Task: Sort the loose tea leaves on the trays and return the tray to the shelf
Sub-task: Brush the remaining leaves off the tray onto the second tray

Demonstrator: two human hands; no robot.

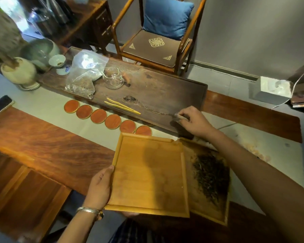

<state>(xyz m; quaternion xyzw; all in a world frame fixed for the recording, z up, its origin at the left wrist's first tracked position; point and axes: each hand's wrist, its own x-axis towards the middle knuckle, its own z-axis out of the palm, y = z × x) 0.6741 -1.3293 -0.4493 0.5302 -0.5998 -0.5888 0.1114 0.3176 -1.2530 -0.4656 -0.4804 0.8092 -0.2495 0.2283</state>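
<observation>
Bamboo tray (147, 174), bare, gripped at its left rim by left hand (100, 186); right hand (193, 121) pinches a small brush (176, 116) on the dark tea board (156, 95)

The near-left part of the lower tray (216, 215) is covered by the upper tray (147, 174). The object pinched in the right hand (194, 122) is blurred and cannot be identified. The left hand (100, 186) fingers are hidden beneath the upper tray.
</observation>
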